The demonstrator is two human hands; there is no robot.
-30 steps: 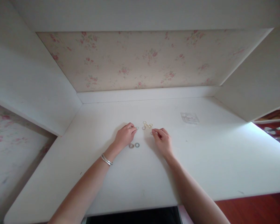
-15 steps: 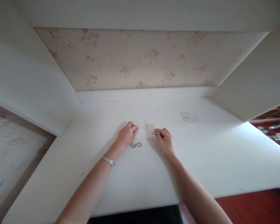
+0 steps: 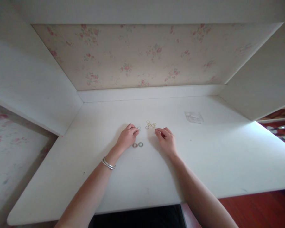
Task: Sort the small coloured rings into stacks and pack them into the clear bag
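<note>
My left hand point(image 3: 128, 137) is closed in a pinch, with a thin greenish ring point(image 3: 139, 128) at its fingertips. Just below its wrist side, two thicker flat rings, one brownish point(image 3: 135, 145) and one grey point(image 3: 141, 144), lie side by side on the white desk. Across from it my right hand point(image 3: 166, 141) is also pinched shut; the small ring seen at its fingertips earlier is now hidden by the fingers. Between the hands, slightly farther back, lies a loose cluster of several thin gold rings point(image 3: 150, 124) with one darker ring point(image 3: 147, 127) at its near left.
A clear plastic bag point(image 3: 194, 117) rests on the desk point(image 3: 218, 152) toward the back right. White side panels and a floral back wall point(image 3: 154, 57) enclose the desk. A small dark mark point(image 3: 84, 173) is near my left forearm. Red floor point(image 3: 254, 207) shows past the front right edge.
Both hands stay in nearly the same places, still pinched. The ring at my right fingertips has gone out of sight. The one at my left fingertips shows more. The view shifts slightly.
</note>
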